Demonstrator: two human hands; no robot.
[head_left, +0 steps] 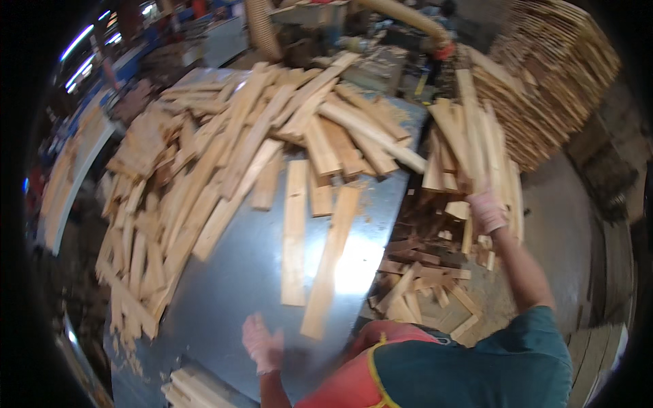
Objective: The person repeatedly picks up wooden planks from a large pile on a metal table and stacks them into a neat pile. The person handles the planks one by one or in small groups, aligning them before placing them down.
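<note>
My left hand [262,344], in a pale pink glove, hovers over or rests on the metal tabletop [231,292] near its front. Its fingers are apart and hold nothing. Two pale wooden boards [294,234] lie just beyond it, one slanted. Out to the right, my right hand [488,211], gloved the same way, closes round the near end of a long wooden board [469,122]. That board points away from me over a stack of similar boards [500,156] beside the table. The fingertips of this hand are partly hidden.
A large jumbled heap of boards [252,129] covers the table's far and left parts. Short offcuts [435,289] lie on the floor to the right. A tall stack of slats [551,75] stands far right. Several strips [197,389] lie at the near left. Ribbed hoses [262,30] hang behind.
</note>
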